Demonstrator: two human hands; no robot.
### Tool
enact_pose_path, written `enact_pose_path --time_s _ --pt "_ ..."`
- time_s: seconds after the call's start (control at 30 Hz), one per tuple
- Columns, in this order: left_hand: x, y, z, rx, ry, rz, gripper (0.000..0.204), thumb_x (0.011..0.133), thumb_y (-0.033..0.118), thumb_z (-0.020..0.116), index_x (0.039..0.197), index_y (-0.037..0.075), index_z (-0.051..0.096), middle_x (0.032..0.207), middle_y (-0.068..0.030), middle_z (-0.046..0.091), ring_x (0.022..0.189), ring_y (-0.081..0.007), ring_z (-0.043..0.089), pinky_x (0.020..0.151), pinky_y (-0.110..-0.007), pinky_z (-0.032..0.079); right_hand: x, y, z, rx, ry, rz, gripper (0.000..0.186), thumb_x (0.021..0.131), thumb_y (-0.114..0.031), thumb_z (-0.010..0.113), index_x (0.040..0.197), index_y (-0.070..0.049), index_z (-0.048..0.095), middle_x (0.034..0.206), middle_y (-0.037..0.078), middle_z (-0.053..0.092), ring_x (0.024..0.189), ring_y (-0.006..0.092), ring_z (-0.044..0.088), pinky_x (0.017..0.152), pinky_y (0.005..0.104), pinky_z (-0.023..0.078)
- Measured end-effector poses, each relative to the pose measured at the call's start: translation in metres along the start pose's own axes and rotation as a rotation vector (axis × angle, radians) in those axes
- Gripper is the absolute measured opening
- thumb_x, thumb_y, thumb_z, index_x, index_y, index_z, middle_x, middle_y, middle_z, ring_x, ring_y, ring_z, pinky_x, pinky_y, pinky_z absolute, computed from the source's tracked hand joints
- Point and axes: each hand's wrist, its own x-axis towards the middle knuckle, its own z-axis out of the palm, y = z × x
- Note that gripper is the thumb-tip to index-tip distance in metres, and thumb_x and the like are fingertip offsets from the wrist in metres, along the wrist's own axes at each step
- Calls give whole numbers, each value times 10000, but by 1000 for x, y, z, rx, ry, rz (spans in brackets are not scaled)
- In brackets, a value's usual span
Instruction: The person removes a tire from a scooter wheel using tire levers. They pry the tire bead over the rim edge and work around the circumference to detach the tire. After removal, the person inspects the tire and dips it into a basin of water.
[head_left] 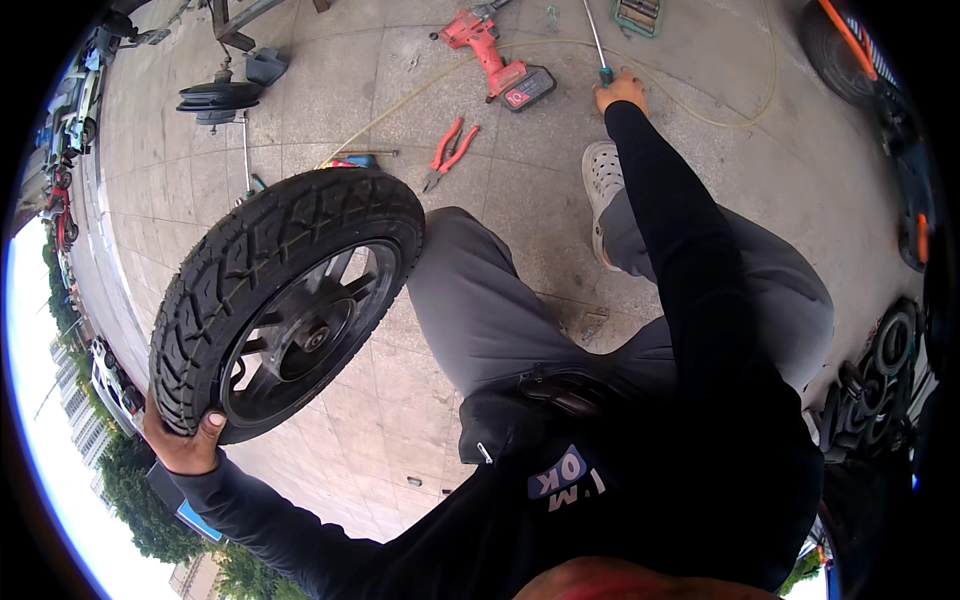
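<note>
My left hand [185,440] grips the lower edge of a black knobby tyre [210,275] mounted on a spoked dark wheel [315,335], held tilted beside my left leg. My right hand [618,95], arm stretched out, has its fingers closed at the teal handle of a long metal rod tool [602,50] lying on the tiled floor. Just left of it lie a red cordless impact wrench [485,55] and red-handled pliers [450,155]. Some smaller hand tools [355,160] lie partly behind the tyre.
A thin hose [700,118] snakes across the floor [530,190]. At the upper left are a metal stand [235,35] and a dark wheel-like part [218,97]. Stacked tyres [885,370] and a dark vehicle [850,55] line the right. A green tray [636,18] lies at the top.
</note>
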Motion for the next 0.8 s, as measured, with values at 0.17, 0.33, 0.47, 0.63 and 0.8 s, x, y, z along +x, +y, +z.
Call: enact_pose_path --time_s 0.17,0.33,0.47,0.63,0.8 --pt "16 30 5 127 -67 52 926 642 592 906 1160 -110 594 992 -134 707 921 -203 673 880 -332 515 50 25 5 -42 -122 35 502 882 -311 609 1299 -40 552 1278 271 623 1189 412 613 1009 479 485" --pt "43 8 18 60 -71 140 687 712 453 906 1070 -72 644 857 -109 718 794 -173 681 779 -316 537 32 -37 -118 -110 -26 -193 618 859 -450 613 1298 -14 597 1272 272 635 1225 416 587 1034 462 458" --pt "53 -16 5 165 -25 117 784 706 482 900 1175 -85 631 893 -147 724 797 -221 711 788 -342 566 30 -104 -256 -189 -159 -788 641 876 -449 652 1357 -32 578 1245 229 648 1173 357 621 1002 416 473" --pt "60 -15 9 249 35 90 737 687 498 900 1138 -41 679 880 -155 738 781 -258 733 758 -363 584 -177 -174 -498 -43 -465 -935 568 908 -375 666 1341 -19 572 1004 74 651 753 119 555 691 313 461" --pt "68 11 0 311 16 189 816 609 622 876 1110 -6 727 910 -194 745 852 -327 741 834 -372 575 -251 -188 -611 -354 -335 -1366 586 883 -414 673 1331 -47 580 1149 142 638 1071 240 627 951 391 498"
